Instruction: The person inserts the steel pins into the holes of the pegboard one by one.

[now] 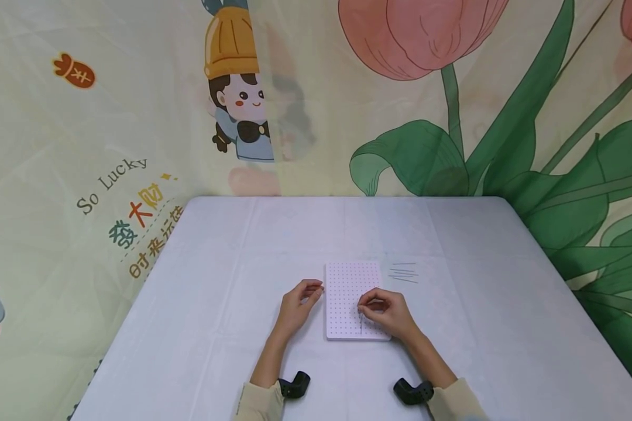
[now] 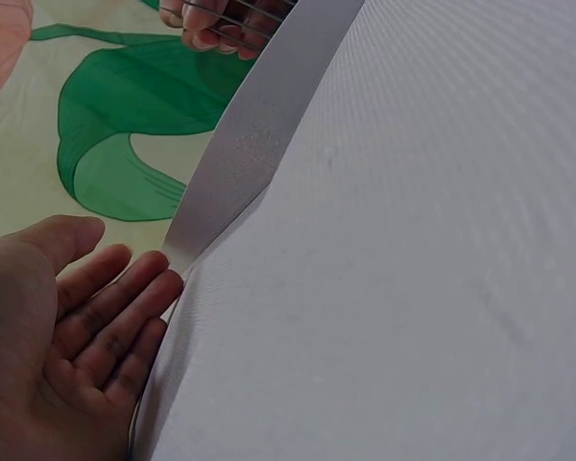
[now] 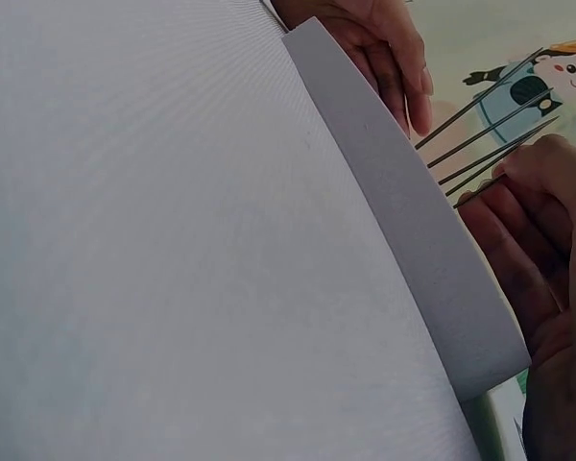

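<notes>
Right hand (image 1: 387,311): thumb and fingertips pinching a pin over the board (image 1: 347,286), which lies below those fingers. Left hand (image 1: 297,307): relaxed, holding nothing, fingertips right by the board's left side; can't tell if they touch it.

Right wrist view shows what head cam barely does: a row of standing pins (image 3: 490,128) upright from the board, just beside the right fingertips, plus the gripped pin (image 3: 475,194) at the near end of the row. Left wrist view is the one that shows the left palm, with thumb apart from fingers.

Only head cam shows the loose pins (image 1: 403,269) on the table (image 1: 216,280), beyond and right of the right fingers.
</notes>
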The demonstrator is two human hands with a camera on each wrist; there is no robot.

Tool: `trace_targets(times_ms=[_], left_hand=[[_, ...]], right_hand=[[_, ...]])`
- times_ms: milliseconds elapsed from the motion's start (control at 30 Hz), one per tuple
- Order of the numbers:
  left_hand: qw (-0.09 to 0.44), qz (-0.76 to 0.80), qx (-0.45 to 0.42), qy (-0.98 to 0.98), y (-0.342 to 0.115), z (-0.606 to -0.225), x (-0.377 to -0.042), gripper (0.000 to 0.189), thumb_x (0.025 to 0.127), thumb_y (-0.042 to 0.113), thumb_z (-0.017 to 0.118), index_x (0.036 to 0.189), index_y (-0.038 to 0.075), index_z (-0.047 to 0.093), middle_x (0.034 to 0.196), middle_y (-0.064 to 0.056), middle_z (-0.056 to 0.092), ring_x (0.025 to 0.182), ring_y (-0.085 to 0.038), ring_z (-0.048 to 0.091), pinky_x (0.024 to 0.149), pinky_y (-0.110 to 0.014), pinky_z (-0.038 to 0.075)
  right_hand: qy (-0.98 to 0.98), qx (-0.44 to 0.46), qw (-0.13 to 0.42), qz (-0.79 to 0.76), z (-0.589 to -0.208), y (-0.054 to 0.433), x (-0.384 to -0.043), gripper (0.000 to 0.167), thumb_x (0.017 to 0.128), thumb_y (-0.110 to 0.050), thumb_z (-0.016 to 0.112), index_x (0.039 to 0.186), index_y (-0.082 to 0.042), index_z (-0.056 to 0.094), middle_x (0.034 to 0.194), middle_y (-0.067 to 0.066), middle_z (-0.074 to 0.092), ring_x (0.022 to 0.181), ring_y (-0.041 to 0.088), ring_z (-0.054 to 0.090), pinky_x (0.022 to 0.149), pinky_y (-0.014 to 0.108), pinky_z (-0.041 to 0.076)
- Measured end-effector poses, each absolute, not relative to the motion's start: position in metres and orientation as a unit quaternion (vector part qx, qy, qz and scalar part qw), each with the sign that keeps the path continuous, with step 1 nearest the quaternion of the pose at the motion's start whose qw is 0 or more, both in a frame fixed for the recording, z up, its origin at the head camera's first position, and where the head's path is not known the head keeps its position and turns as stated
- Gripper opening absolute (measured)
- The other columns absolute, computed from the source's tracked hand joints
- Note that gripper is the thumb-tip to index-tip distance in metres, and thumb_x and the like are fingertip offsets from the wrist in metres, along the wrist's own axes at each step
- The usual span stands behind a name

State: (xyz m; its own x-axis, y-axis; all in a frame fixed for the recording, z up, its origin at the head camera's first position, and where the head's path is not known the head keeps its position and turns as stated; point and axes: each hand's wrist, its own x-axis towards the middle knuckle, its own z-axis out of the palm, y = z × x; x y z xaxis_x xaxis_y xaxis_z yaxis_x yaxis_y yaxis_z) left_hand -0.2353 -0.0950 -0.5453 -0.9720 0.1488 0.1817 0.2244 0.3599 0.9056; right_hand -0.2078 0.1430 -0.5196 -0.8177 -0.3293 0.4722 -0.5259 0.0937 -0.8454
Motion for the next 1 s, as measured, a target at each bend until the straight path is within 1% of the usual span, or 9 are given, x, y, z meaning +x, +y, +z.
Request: trace_targets(times_ms=[267,500,667,800,1000], left_hand=[[0.033,-0.553,-0.110,-0.825,-0.0958,-0.5454,-0.2343,0.022,0.091,0.024,0.059,0.110,0.014,0.062,0.101,0.004,0.066,0.094,-0.011,0.061,0.085,-0.028,0.049],[0.035,-0.555,-0.111,-0.823,-0.0966,-0.5461,-0.2335,0.021,0.091,0.023,0.060,0.110,0.014,0.062,0.101,0.004,0.066,0.093,-0.011,0.061,0.085,-0.028,0.049],[0.039,-0.558,-0.114,-0.821,-0.0959,-0.5457,-0.2345,0.021,0.091,0.023,0.060,0.110,0.014,0.062,0.101,0.004,0.065,0.093,-0.011,0.061,0.084,-0.027,0.049],[0.039,-0.559,-0.118,-0.820,-0.0951,-0.5452,-0.2347,0.021,0.090,0.023,0.060,0.109,0.013,0.062,0.100,0.004,0.066,0.093,-0.011,0.061,0.084,-0.027,0.049],[0.037,-0.560,-0.119,-0.819,-0.0947,-0.5455,-0.2347,0.020,0.090,0.020,0.061,0.108,0.013,0.062,0.099,0.004,0.066,0.092,-0.010,0.062,0.085,-0.028,0.049]], right_hand=[[-0.754,0.282,0.070,0.590,-0.5178,0.1421,-0.2057,0.012,0.075,0.012,0.068,0.084,0.006,0.062,0.082,0.016,0.065,0.073,0.024,0.064,0.065,0.032,0.056],[-0.748,0.293,0.072,0.591,-0.5200,0.1435,-0.2071,0.013,0.075,0.014,0.067,0.086,0.007,0.063,0.083,0.019,0.065,0.075,0.026,0.064,0.065,0.033,0.056],[-0.740,0.300,0.067,0.598,-0.5173,0.1445,-0.2080,0.015,0.075,0.015,0.067,0.088,0.009,0.063,0.084,0.022,0.064,0.075,0.030,0.065,0.066,0.035,0.056],[-0.737,0.300,0.058,0.602,-0.5158,0.1460,-0.2074,0.016,0.074,0.015,0.066,0.089,0.011,0.062,0.086,0.025,0.063,0.077,0.034,0.064,0.067,0.034,0.056],[-0.701,0.323,0.053,0.633,-0.5231,0.1519,-0.2107,0.020,0.073,0.022,0.062,0.092,0.016,0.059,0.087,0.031,0.060,0.078,0.041,0.061,0.070,0.034,0.055]])
